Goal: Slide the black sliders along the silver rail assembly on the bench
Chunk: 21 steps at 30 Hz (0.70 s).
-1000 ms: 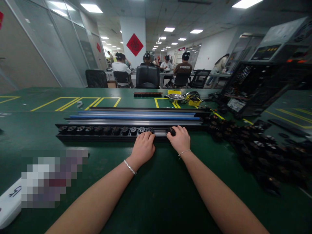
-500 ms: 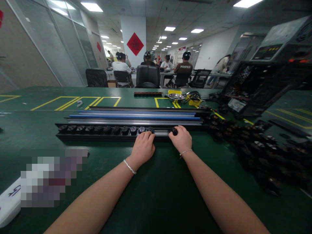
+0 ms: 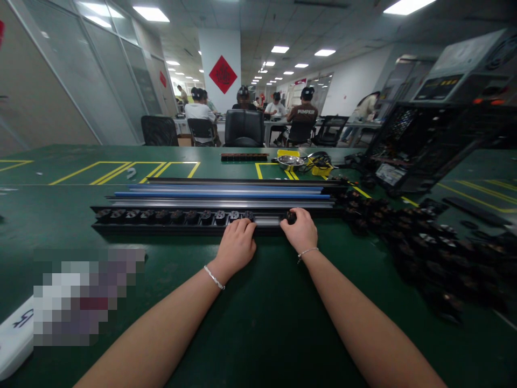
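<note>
A long black rail (image 3: 133, 228) with a silvery channel lies crosswise on the table. Several round black socket-like pieces (image 3: 205, 216) sit in a row along it, from its left end to past the middle. My left hand (image 3: 237, 240) is closed over the rail's front edge, its fingertips beside the last piece of the row. Between finger and thumb of my right hand (image 3: 302, 230) is another round black piece (image 3: 290, 216), at the rail farther right. A stretch of bare silvery channel shows between my hands. My right fingers partly hide the held piece.
Behind the rail lie more long strips, one of them blue (image 3: 222, 195). A heap of black parts (image 3: 440, 253) spreads over the right side. A metal bowl (image 3: 291, 161) and an open black computer case (image 3: 407, 145) stand farther back. A white object (image 3: 16, 342), partly blurred out, lies front left.
Both hands keep almost the same place. The view has shifted very slightly; the round piece in my right hand shows a little more.
</note>
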### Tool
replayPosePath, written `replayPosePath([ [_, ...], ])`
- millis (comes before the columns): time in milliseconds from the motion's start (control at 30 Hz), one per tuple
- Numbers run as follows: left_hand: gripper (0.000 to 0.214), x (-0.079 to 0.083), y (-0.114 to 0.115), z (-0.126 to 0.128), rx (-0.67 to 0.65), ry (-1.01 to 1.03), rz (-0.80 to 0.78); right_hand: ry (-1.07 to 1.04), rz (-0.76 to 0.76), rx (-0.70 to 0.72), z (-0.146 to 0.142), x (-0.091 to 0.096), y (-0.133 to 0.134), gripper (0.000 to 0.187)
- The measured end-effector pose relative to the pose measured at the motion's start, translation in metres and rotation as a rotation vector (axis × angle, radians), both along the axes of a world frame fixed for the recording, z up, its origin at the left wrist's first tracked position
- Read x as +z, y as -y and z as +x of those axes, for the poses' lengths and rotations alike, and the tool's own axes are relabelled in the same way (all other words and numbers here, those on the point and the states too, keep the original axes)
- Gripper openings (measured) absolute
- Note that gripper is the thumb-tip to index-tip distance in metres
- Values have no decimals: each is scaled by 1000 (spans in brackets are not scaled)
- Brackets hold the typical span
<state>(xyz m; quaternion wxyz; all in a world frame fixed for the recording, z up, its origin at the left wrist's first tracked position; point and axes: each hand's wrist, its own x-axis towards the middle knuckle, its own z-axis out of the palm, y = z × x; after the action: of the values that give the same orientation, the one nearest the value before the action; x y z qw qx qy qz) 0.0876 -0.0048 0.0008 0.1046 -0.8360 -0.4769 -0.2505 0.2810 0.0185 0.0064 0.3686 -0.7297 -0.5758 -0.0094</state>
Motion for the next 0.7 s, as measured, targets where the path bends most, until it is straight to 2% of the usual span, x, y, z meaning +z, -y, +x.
replayPosePath([
  [167,36,0,0,0,-5,-1,1,-41,-28,-23,3,1,0,34],
  [400,37,-2,-2,0,1,-4,8,-77,44,-10,8,-5,-5,33],
  [700,37,-2,-2,0,-10,2,15,-142,23,-34,14,-3,-4,32],
])
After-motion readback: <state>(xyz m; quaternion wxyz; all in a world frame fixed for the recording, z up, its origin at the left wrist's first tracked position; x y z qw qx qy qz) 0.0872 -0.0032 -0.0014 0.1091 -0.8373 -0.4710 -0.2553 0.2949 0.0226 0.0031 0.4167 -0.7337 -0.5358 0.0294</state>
